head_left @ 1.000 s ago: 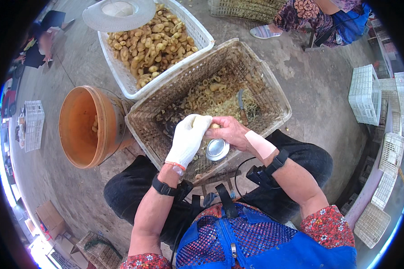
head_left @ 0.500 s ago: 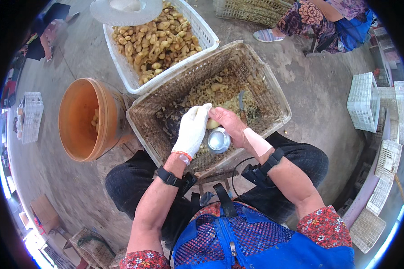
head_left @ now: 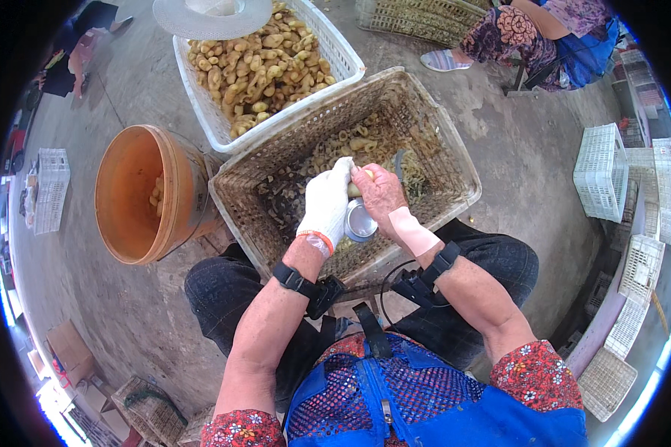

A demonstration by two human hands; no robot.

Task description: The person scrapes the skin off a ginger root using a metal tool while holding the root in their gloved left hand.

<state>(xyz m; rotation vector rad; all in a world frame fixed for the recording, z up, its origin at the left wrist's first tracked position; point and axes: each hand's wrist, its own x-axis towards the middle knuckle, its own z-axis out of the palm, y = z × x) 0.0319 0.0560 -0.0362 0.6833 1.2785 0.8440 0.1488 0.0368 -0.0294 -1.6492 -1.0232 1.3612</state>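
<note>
My left hand [head_left: 323,200], in a white glove, and my bare right hand [head_left: 382,195] meet above a stained crate [head_left: 261,153]. Their fingers close round a small yellow-green tuber-like piece [head_left: 354,190], mostly hidden by them. Just below it, between my hands, is a round silver metal cup-like thing [head_left: 361,222]; how it is held cannot be made out. Curly peelings and scraps [head_left: 343,145] cover the crate's bottom. A curved blade [head_left: 399,164] stands up among them, just beyond my right hand.
A white crate [head_left: 344,56] heaped with knobby yellow-brown tubers [head_left: 257,74] stands beyond, a pale hat [head_left: 212,21] over its corner. An orange bucket [head_left: 167,201] holding a few pieces is at left. Another person's leg [head_left: 492,41] shows at upper right. Pale crates [head_left: 601,171] line the right.
My hands have moved slightly farther over the crate. My right hand has turned, its fingers wrapping more round the piece, and the silver thing's round face is tilted and partly covered.
</note>
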